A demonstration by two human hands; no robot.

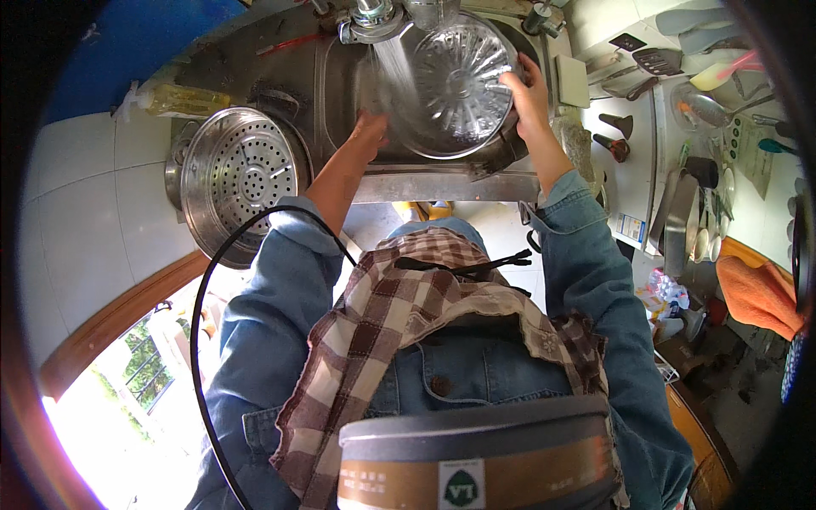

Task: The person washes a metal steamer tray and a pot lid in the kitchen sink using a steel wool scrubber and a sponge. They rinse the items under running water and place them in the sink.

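Observation:
Water runs from the faucet (371,25) into the sink basin (341,95), beside and partly over a round, shiny metal vessel (462,83). Whether that vessel is a pot or a lid is hard to tell through the splash and glare. My right hand (528,95) grips its right rim, which is tilted up in the sink. Low at the left of the stream is my left hand (373,132), blurred, with its fingers partly hidden; I cannot see whether it holds anything. A perforated steel steamer pot (255,182) stands tilted on the counter left of my left forearm.
A bottle of yellow liquid (185,101) lies by the wall at left. Right of the sink are a pale block (572,81) and a rack of hanging utensils (656,62). A black cable (203,306) loops past my left sleeve. An orange cloth (758,293) hangs at far right.

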